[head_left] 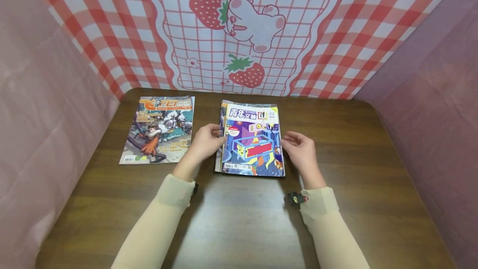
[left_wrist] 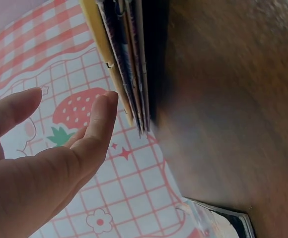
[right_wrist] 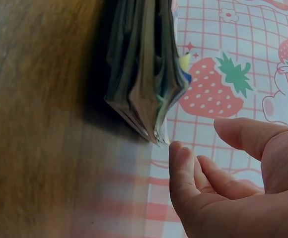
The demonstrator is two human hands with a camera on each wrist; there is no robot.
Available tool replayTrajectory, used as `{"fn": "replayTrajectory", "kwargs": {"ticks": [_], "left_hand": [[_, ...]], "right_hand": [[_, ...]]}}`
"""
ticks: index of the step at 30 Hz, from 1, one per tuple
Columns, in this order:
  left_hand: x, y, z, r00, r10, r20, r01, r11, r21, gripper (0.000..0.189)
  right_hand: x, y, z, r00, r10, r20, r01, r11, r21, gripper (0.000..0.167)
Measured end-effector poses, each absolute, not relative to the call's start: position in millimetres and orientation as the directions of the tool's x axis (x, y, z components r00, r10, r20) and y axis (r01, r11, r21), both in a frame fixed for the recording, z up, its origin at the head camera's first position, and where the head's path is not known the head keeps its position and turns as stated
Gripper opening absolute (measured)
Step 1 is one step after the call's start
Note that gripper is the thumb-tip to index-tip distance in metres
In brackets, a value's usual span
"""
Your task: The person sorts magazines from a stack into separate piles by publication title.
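Note:
A stack of magazines lies on the table in the head view, a colourful cover with a red and blue box on top. Lower magazines stick out slightly along its left side. My left hand is at the stack's left edge, fingers relaxed and thumb apart. In the left wrist view, the left fingertips are close by the layered edges. My right hand is by the right edge, its fingers loosely bent around nothing. The right wrist view shows the stack's fanned page edges just beyond the right fingertips.
Left of the stack, a single magazine with an illustrated cover lies flat on the brown wooden table. Behind the table hangs a red-and-white checked cloth with strawberries. Pale pink cloth hangs at the sides.

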State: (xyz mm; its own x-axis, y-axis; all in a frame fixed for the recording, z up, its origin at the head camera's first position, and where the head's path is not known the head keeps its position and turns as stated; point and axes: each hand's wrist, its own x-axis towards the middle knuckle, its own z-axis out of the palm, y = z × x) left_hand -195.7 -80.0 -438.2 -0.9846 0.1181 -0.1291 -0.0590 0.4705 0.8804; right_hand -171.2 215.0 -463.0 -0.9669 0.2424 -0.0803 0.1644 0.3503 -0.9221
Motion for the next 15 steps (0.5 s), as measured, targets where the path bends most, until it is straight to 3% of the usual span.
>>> {"fn": "replayTrajectory", "kwargs": {"ticks": [15], "left_hand": [[-202.3, -75.7, -442.7, -0.979, 0.119, -0.168, -0.087, 0.502, 0.861, 0.054]], "right_hand": [[-174.5, 214.2, -468.9, -0.974, 0.204, -0.095, 0.169, 0.385, -0.908, 0.046]]}}
